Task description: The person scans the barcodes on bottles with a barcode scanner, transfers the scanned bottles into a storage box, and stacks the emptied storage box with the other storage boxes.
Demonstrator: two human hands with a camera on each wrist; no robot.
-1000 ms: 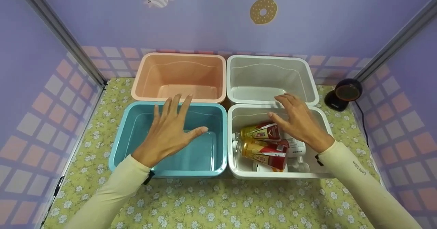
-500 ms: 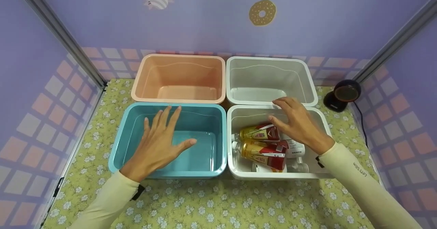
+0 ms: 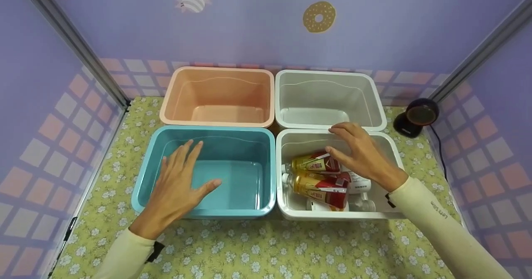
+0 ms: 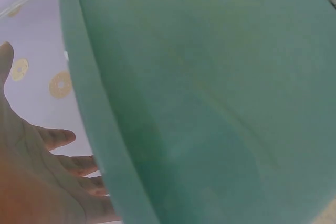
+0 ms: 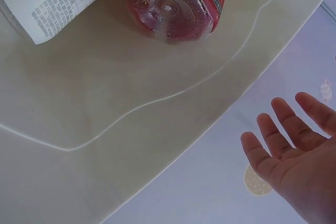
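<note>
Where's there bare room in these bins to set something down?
The peach bin and the back white bin beside it show bare floors. So does the blue bin in front of the peach one, right of the left hand. The front white bin is crowded with bottles.

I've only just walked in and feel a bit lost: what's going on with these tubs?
A person's left hand hovers over the blue tub, and their right hand over the front white tub; neither holds anything. In that white tub, two yellow-and-red bottles lie on their sides, with a white container beside them. A peach tub and a rear white tub stand behind.
</note>
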